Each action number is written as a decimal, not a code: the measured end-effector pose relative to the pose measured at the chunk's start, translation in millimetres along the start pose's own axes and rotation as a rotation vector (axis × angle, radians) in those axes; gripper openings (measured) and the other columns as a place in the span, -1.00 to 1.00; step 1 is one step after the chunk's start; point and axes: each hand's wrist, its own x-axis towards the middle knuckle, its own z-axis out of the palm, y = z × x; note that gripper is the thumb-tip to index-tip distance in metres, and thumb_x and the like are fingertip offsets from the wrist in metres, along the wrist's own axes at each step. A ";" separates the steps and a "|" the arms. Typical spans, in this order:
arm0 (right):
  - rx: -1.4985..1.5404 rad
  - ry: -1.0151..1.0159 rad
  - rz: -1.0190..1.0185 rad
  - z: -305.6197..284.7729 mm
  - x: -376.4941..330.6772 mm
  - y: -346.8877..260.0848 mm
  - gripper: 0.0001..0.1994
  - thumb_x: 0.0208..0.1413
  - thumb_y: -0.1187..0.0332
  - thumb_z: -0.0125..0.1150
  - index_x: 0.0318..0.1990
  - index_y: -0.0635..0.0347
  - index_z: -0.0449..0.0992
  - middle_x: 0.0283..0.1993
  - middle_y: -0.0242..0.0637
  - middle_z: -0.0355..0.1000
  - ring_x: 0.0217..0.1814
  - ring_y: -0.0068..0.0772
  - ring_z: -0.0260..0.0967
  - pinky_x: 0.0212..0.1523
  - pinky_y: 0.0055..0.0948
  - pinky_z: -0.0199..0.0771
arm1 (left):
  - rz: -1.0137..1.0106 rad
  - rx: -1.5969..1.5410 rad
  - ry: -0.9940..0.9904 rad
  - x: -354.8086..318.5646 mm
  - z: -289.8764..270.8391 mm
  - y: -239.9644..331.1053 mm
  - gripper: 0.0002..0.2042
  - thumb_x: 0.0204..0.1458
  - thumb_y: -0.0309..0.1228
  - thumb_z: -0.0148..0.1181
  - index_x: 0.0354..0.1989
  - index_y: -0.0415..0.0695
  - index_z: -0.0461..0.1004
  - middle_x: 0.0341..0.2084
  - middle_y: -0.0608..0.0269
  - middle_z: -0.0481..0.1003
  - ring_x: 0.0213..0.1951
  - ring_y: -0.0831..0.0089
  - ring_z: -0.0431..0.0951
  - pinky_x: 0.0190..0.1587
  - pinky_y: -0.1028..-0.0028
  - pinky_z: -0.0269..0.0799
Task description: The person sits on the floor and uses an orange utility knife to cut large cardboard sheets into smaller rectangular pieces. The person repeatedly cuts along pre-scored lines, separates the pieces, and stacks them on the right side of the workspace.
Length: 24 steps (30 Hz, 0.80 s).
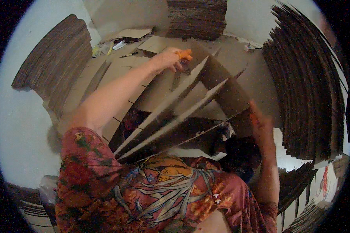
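So the cardboard strips (175, 118) are standing on edge right in the middle, fanned out from the near left, right in front of the floral shirt (163, 182), toward the far right. Another long, darker cardboard strip (221, 83) runs crosswise at their far ends, from far middle down toward the right.

Left grip (177, 59) is out at the far end of that crosswise strip, fingers partly curled, with orange finger covers (185, 54) on. Can't tell if it's actually pinching anything. Right grip (261, 121) is over on the right, by the right-hand end of the cardboard, also with orange on the fingers, but it's blurry, so no clue how far open it is or whether it's got hold of an edge.

Tall cardboard stacks everywhere: one left (56, 56), one far (197, 19), a huge one right (307, 89). Slotted cardboard (122, 103) lies under the left forearm.
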 end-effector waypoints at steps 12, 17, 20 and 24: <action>-0.524 -0.161 0.215 7.9 46.2 101.3 -0.50 -0.03 0.49 0.02 0.10 -0.26 0.27 -0.51 0.04 0.37 -0.54 0.03 0.34 -0.49 -0.13 0.34 | 0.072 1.031 0.323 125.2 -7.0 -149.7 -0.36 -0.19 -0.30 0.23 0.13 -0.04 0.12 0.14 0.17 0.10 0.10 0.14 0.17 0.05 0.16 0.19; -0.516 -0.180 0.239 -9.0 64.7 107.5 -0.53 0.00 0.46 0.04 0.10 -0.18 0.27 -0.46 0.07 0.37 -0.51 0.09 0.33 -0.45 -0.12 0.35 | 0.046 1.214 0.415 140.2 -3.6 -160.1 -0.46 -0.10 -0.36 0.11 0.13 0.07 0.14 0.15 0.23 0.10 0.18 0.18 0.08 0.09 0.14 0.14; -0.432 -0.108 0.234 -11.9 69.2 121.2 -0.54 -0.01 0.46 0.07 0.11 -0.10 0.27 -0.43 0.06 0.38 -0.44 0.08 0.35 -0.38 -0.15 0.37 | -0.102 1.183 0.332 145.3 -7.2 -143.4 -0.66 -0.03 -0.35 0.00 -0.02 0.05 0.33 -0.01 0.19 0.31 0.05 0.16 0.28 -0.01 0.18 0.27; -0.476 0.151 0.101 5.1 65.4 154.4 -0.59 0.00 0.43 0.07 0.08 0.06 0.31 -0.27 0.02 0.41 -0.29 0.03 0.38 -0.27 -0.22 0.37 | -0.143 1.059 0.350 136.3 -11.2 -109.5 -0.76 0.02 -0.29 -0.10 -0.26 -0.04 0.47 -0.28 0.13 0.48 -0.21 0.10 0.47 -0.21 0.23 0.39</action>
